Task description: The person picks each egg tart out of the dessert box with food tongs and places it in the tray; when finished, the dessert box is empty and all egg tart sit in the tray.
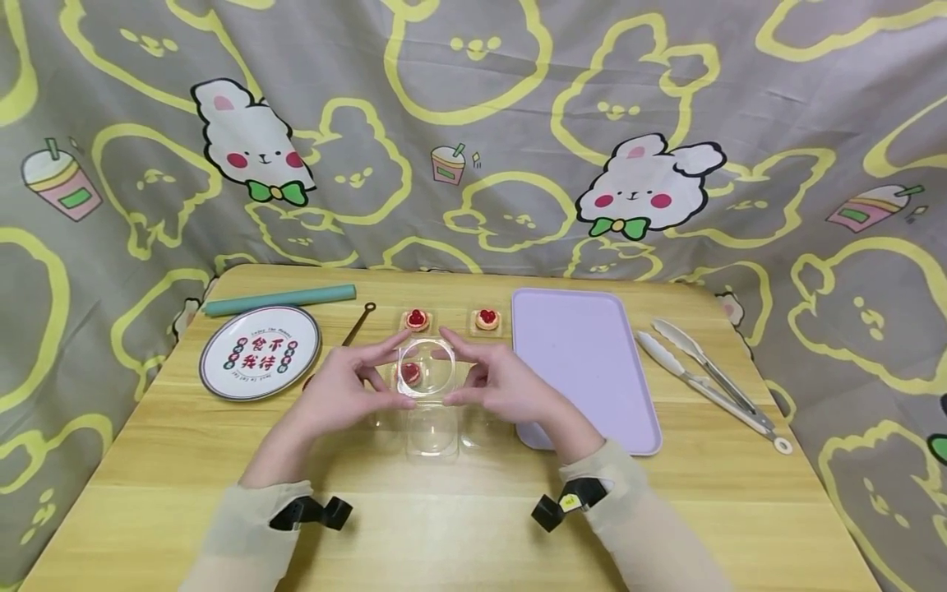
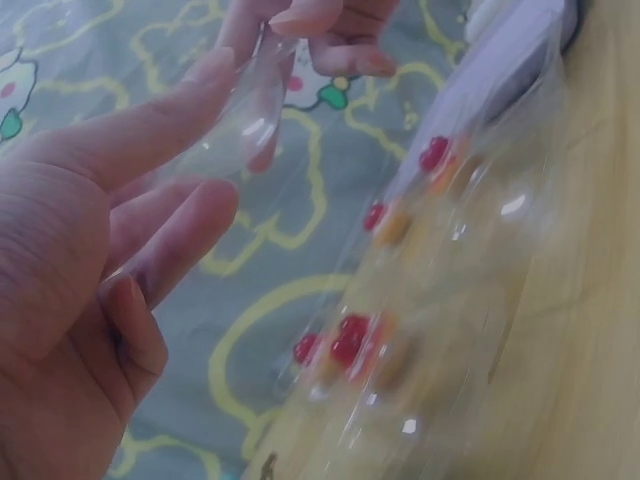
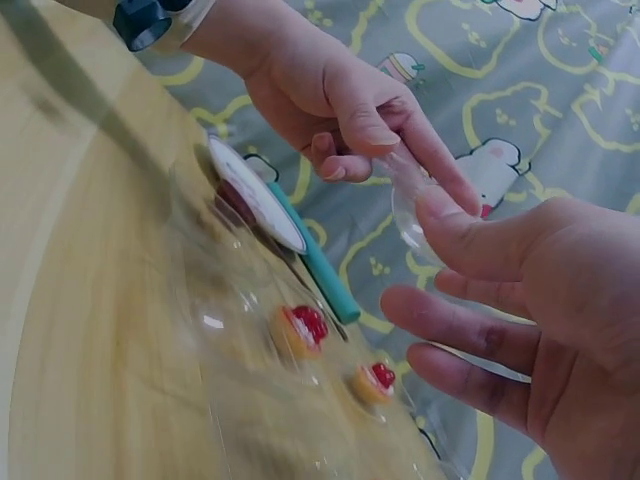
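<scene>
- Lid (image 1: 429, 357), or so it looks: clear, domed plastic, held above the table at the centre of the frame!
- Left hand (image 1: 336, 388), lower left of it: index fingertip at the far corner, thumb at the near one, clamped on the rim between them, the spare fingers bent and off the plastic.
- Right hand (image 1: 512, 385) mirrors that on the other side, thumb and index pinching the rim, remaining fingers loose and apart from it.
- Below, clear containers (image 1: 432, 434) in the middle of the frame; one berry tart (image 1: 410, 374) shows through the plastic, another (image 1: 417, 321) just above it, a third (image 1: 486, 319) upper right of that.
- My view from here: a corner grip suits this thin stuff. Keep it level, squeeze lightly so the dome doesn't buckle, and let the edges guide any fit, with pressure at the corners rather than over the fruit.
- Glare hides the seams; I'd check alignment by touch.
- Purple tray (image 1: 584, 370) sits right of centre, well within bumping range of that right forearm. Careful!
</scene>
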`<state>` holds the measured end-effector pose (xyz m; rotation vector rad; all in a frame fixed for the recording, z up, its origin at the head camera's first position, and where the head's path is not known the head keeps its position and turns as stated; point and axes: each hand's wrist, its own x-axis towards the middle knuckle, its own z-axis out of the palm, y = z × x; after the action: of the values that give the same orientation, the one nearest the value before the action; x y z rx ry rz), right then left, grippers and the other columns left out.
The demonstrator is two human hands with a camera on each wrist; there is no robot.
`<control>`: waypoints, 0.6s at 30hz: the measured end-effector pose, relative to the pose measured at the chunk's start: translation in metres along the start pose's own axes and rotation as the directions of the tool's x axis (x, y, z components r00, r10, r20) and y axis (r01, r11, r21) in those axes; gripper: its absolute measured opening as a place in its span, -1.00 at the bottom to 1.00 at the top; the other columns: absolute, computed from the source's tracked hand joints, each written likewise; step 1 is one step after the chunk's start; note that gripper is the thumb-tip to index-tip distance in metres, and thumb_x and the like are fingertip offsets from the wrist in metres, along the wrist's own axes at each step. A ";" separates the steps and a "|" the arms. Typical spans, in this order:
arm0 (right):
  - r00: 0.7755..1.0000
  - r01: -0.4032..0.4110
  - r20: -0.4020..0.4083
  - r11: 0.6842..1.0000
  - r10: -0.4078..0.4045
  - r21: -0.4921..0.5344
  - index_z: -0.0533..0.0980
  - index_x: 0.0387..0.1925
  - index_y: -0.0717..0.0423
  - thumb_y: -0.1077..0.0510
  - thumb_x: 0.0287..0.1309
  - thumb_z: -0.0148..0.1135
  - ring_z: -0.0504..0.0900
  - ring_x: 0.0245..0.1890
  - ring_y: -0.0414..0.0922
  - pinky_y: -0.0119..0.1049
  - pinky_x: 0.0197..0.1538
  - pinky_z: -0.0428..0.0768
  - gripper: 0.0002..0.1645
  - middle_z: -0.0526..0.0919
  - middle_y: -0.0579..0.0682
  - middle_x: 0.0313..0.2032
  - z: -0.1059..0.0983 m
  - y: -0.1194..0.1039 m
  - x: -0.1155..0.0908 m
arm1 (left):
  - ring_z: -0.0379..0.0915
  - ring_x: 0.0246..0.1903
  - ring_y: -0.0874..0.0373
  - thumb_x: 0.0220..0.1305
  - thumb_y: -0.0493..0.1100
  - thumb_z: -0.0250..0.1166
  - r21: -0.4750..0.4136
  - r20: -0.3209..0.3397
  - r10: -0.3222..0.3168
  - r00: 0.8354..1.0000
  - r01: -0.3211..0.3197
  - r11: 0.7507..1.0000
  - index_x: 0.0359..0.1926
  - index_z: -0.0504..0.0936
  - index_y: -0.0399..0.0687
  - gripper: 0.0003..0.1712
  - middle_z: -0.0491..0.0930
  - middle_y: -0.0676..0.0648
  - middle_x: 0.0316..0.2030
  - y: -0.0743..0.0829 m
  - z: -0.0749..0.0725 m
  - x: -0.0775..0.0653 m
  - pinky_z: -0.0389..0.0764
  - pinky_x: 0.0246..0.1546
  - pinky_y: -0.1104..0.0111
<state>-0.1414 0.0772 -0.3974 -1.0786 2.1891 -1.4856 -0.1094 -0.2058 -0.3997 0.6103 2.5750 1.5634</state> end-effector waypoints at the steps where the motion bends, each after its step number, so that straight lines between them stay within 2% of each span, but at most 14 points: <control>1: 1.000 -0.001 -0.002 1.000 0.001 -0.015 0.15 0.64 0.11 0.28 0.19 0.57 0.71 -0.54 0.19 -0.31 -0.51 0.62 0.12 0.57 0.14 0.36 0.002 -0.001 0.002 | 0.69 -0.55 0.09 -0.03 -0.14 0.75 0.004 -0.002 -0.001 1.000 0.001 1.000 0.51 0.49 0.25 0.06 0.64 -0.22 0.22 -0.002 -0.002 -0.002 0.55 -0.72 0.31; 5: 0.999 -0.034 -0.021 0.998 0.033 -0.051 0.22 0.62 0.07 0.23 0.12 0.63 0.72 -0.56 0.16 -0.28 -0.55 0.62 0.13 0.55 0.20 0.35 0.010 -0.006 0.009 | 0.69 -0.54 0.10 -0.04 -0.12 0.75 0.019 0.002 0.000 1.000 0.000 1.000 0.51 0.49 0.10 0.06 0.68 -0.14 0.20 -0.009 -0.011 -0.009 0.51 -0.69 0.35; 10: 0.997 -0.072 0.000 0.997 0.072 -0.040 0.25 0.61 0.02 0.21 0.12 0.64 0.72 -0.56 0.18 -0.30 -0.59 0.59 0.11 0.61 0.24 0.29 0.023 -0.011 0.022 | 0.68 -0.55 0.08 -0.03 -0.15 0.74 0.000 -0.007 -0.013 1.000 0.013 1.000 0.52 0.48 0.04 0.05 0.70 -0.09 0.18 -0.016 -0.024 -0.024 0.62 -0.61 0.32; 15: 0.997 -0.073 0.035 0.997 0.073 -0.011 0.26 0.60 0.12 0.21 0.13 0.64 0.72 -0.57 0.14 -0.29 -0.59 0.60 0.09 0.68 0.16 0.23 0.041 -0.014 0.038 | 0.69 -0.55 0.06 -0.03 -0.26 0.72 -0.008 -0.027 -0.016 1.000 0.016 1.000 0.52 0.47 -0.03 0.05 0.71 -0.18 0.15 -0.025 -0.039 -0.042 0.65 -0.56 0.33; 18: 0.997 -0.067 0.040 0.997 0.069 -0.049 0.28 0.58 0.16 0.15 0.11 0.66 0.70 -0.61 0.00 -0.31 -0.56 0.63 0.09 0.71 0.06 0.20 0.051 -0.014 0.046 | 0.69 -0.52 0.07 -0.03 -0.26 0.71 0.011 -0.045 -0.015 0.999 0.015 1.000 0.52 0.46 -0.04 0.05 0.72 -0.13 0.15 -0.030 -0.046 -0.052 0.66 -0.51 0.34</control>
<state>-0.1362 0.0076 -0.3986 -1.0295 2.2196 -1.3772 -0.0824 -0.2758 -0.4106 0.5616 2.6162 1.5774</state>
